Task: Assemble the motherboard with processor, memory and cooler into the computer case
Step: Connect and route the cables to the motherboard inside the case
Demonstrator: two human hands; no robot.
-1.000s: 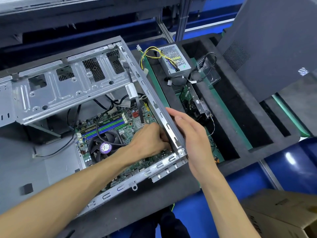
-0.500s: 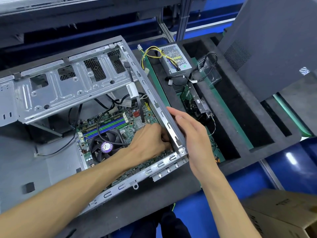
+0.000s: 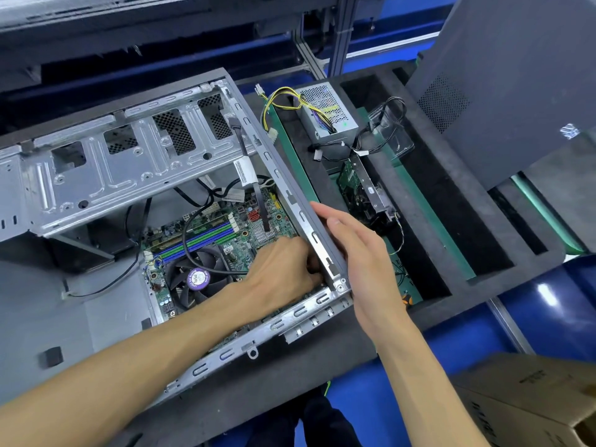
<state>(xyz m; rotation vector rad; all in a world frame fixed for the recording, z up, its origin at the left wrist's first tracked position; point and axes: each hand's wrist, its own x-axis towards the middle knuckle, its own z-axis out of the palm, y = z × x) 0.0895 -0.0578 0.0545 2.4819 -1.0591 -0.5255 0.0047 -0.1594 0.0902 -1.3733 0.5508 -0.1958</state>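
Already seated: the green printed motherboard (image 3: 222, 240) lay flat on the floor of the open grey steel computer case (image 3: 135, 169), its black round fan cooler with the purple hub label (image 3: 197, 279) and blue and green memory slots (image 3: 196, 241) in place.
Step in hand: I judged this to be settling or fixing the board's near right corner against the case wall.
Left hand: my left hand (image 3: 283, 272) was down inside the case at that corner, fingers curled under and hidden; I could not tell what, if anything, they held.
Right hand: my right hand (image 3: 358, 253) lay with straight fingers along the outside of the case's right rim, bracing it, gripping nothing.
Next move: probably checking the board's holes over the standoffs, then fastening; the black fan cable (image 3: 190, 240) had to stay clear.
Outward: a silver perforated power supply with yellow wires (image 3: 325, 111) sat in the black foam tray (image 3: 477, 240) to the right.
Change: against half a second before, almost nothing differed; both hands kept their places.
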